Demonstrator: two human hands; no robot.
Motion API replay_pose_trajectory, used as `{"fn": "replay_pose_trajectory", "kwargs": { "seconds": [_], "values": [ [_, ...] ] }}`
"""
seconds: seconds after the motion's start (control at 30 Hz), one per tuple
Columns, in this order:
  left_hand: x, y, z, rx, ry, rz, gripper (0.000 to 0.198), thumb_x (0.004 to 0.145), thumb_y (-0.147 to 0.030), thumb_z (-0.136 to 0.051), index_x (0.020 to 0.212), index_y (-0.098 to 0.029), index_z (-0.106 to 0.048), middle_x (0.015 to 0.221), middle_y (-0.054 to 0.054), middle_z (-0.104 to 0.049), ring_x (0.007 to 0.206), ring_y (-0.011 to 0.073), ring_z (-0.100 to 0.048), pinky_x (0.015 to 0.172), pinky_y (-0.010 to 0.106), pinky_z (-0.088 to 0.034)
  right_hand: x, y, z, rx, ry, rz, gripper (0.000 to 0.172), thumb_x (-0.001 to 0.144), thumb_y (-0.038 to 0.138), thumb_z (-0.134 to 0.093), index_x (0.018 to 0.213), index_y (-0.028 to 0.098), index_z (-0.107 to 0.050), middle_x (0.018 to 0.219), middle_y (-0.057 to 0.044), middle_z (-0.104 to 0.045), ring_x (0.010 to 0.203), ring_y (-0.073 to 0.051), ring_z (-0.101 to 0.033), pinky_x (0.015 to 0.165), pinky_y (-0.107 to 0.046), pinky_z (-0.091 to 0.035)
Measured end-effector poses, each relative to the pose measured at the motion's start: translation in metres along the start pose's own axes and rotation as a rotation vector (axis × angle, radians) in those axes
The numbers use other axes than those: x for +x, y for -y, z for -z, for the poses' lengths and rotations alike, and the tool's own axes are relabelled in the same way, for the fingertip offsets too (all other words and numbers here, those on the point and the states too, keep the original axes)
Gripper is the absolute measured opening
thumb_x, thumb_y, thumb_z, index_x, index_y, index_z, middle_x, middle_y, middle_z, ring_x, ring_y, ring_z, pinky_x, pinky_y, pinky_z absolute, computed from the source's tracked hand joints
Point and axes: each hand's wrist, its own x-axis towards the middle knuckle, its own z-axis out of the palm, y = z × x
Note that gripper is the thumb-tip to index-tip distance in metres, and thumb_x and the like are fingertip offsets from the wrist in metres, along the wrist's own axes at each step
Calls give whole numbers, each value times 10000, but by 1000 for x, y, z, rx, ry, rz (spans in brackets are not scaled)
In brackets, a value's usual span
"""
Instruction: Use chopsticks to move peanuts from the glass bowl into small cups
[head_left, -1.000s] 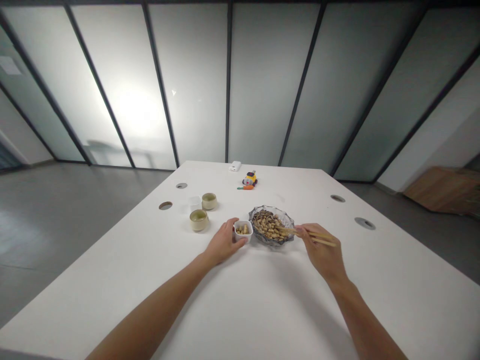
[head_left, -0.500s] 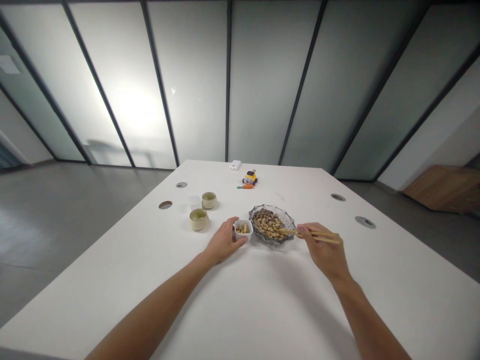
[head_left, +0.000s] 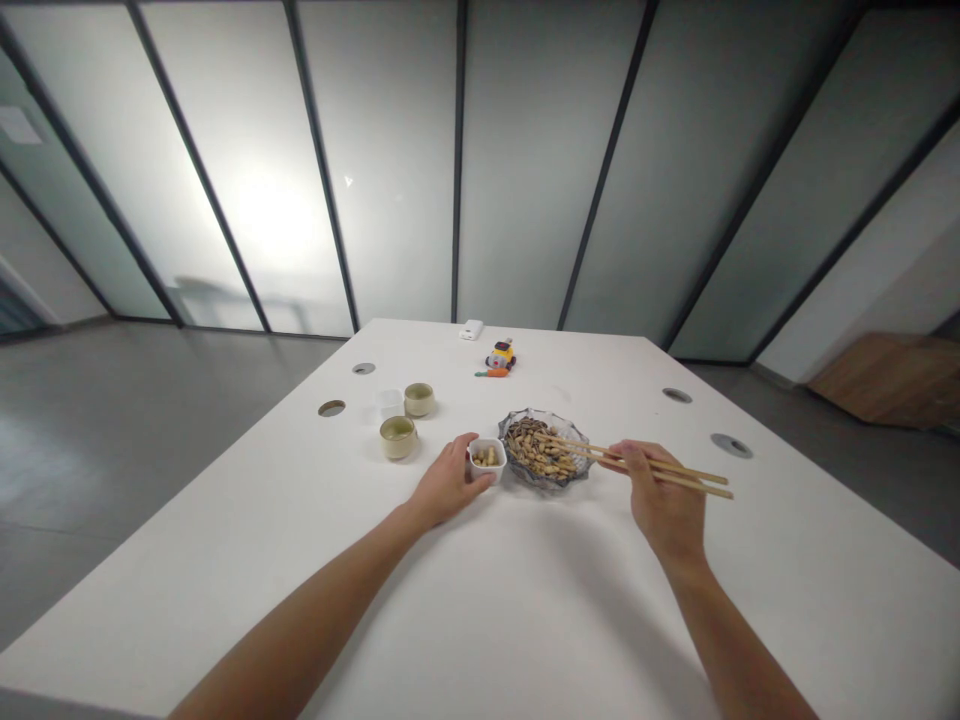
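Tan chopsticks [head_left: 694, 472] pinched in right hand [head_left: 670, 505], left hand [head_left: 446, 488] half-curled around dish [head_left: 496, 474]

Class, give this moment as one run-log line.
left hand: holding white dish beside glass bowl | right hand: holding chopsticks | chopsticks: ends over bowl

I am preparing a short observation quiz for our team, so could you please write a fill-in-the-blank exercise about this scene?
1. The right hand holds a pair of wooden ____.
2. The left hand grips a small dish whose colour is ____.
3. In the picture, the nearer green cup stands to the ____ of the glass bowl.

Missing words: chopsticks; white; left.
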Motion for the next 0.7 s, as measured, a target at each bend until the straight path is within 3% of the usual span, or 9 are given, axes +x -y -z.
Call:
{"fn": "replay_pose_trajectory", "kwargs": {
  "seconds": [0.2,0.43,0.7],
  "values": [
    [1,-1,-1,-7,-12,-6,669,890,-423,-715,1457,-159,-477,1408,162,-617,1249,301,-622,1102,442,-486,-15,7,-15,197,16,-104,395,962,574,-629,904,202,-746,893,-73,-773,840,-257,-760,806,-418,-620],
    [2,-5,-3,-29,-27,-4,661,881,-409,-724,1451,-176,-484,1352,140,-646,1176,279,-650,1067,429,-507,-27,29,-25,168,148,114,323,974,521,-636,885,246,-779,936,-62,-783,907,-237,-732,839,-384,-597],
    [-1,-6,3,-20,8,-4,659,892,-416,-715,1458,-172,-481,1344,143,-648,1194,297,-645,1071,445,-504,-2,22,6,-159,-84,305,411,1033,518,-519,817,220,-703,796,-66,-724,742,-218,-690,680,-341,-534]
  ]
}}
